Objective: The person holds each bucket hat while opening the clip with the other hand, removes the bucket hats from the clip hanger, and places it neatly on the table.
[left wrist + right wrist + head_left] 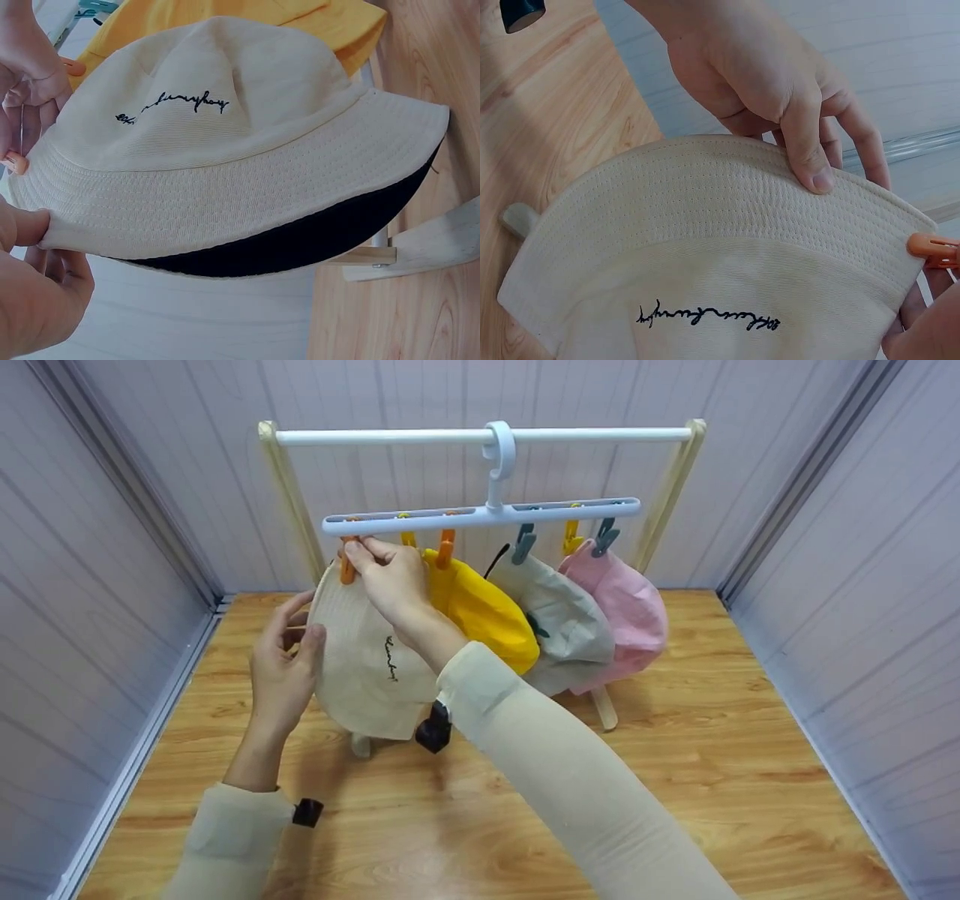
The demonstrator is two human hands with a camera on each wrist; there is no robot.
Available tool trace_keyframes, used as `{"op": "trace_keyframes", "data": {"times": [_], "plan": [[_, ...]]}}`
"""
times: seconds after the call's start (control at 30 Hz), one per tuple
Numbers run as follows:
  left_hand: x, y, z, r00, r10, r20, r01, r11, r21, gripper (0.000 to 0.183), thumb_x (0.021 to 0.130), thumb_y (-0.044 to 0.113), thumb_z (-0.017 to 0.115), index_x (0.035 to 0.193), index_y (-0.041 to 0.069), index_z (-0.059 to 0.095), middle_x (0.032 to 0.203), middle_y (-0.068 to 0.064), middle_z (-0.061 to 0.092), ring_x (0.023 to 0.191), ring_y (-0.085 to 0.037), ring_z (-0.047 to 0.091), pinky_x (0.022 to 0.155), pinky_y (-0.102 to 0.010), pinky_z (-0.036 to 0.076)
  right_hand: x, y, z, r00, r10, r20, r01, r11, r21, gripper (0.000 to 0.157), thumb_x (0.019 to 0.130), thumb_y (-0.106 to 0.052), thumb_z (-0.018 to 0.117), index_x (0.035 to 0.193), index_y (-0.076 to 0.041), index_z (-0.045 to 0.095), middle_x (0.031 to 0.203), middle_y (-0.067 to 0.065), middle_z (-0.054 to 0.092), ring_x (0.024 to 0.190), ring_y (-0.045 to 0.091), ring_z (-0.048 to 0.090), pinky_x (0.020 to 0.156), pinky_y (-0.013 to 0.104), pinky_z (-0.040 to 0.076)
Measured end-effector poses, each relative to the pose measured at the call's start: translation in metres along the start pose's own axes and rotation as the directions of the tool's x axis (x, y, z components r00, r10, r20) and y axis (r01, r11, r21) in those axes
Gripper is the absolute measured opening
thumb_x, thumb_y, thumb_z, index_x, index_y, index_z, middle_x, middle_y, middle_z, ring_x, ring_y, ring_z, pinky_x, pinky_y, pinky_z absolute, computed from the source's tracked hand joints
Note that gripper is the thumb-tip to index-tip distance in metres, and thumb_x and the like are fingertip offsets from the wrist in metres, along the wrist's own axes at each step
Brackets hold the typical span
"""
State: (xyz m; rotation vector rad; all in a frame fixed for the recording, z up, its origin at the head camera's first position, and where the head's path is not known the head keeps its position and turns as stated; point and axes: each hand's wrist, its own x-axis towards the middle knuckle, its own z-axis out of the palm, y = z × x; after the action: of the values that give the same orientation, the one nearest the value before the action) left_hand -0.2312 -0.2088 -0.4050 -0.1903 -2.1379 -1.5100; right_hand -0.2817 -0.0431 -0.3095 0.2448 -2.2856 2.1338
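A cream bucket hat [375, 660] with dark script stitching hangs at the left end of the white hanger [427, 520]. My left hand [283, 667] pinches its brim at the outer edge, thumb on the cream face and fingers behind; the dark underside [300, 244] shows in the left wrist view. At the hat's top corner, my right hand [394, 581] pinches an orange clothespin [348, 566] whose tip sits on the brim [810, 202]. Part of the right hand's fingers is hidden behind the clip and the hat.
Further right along the hanger, clothespins hold a yellow hat [487, 619], a light grey hat [566, 619] and a pink hat [634, 611]. The hanger hooks over a white rod [375, 437] on a wooden stand [679, 487]. Panelled walls [862, 585] enclose the wood-grain surface [675, 780].
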Motion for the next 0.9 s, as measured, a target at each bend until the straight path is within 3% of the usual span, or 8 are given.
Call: {"op": "trace_keyframes", "data": {"times": [0.33,0.9], "plan": [[-0.0006,-0.0017,-0.0008,1.0,0.019,-0.001,-0.019,1.0,-0.007,0.041,0.108,0.01,0.063,0.148,0.018,0.063,0.118,-0.012,0.07,0.099,-0.019,0.067,0.077,-0.019,0.057,0.0016,-0.0018,0.0032,0.999,0.015,-0.031,-0.014,0.999,0.031,0.033,0.106,-0.028,0.064,0.137,-0.019,0.072,0.117,-0.011,0.079,0.11,-0.002,0.068,0.1,0.015,0.051],[-0.0064,-0.0049,-0.0081,1.0,-0.013,-0.01,0.013,1.0,-0.025,0.042,0.108,0.016,0.063,0.149,0.023,0.061,0.122,-0.008,0.068,0.104,-0.018,0.066,0.08,-0.021,0.057,-0.0006,-0.0014,-0.0002,1.0,0.017,0.017,-0.018,0.997,0.07,0.036,0.107,-0.027,0.062,0.14,-0.017,0.07,0.118,-0.007,0.077,0.104,0.006,0.071,0.092,0.018,0.057]]}}
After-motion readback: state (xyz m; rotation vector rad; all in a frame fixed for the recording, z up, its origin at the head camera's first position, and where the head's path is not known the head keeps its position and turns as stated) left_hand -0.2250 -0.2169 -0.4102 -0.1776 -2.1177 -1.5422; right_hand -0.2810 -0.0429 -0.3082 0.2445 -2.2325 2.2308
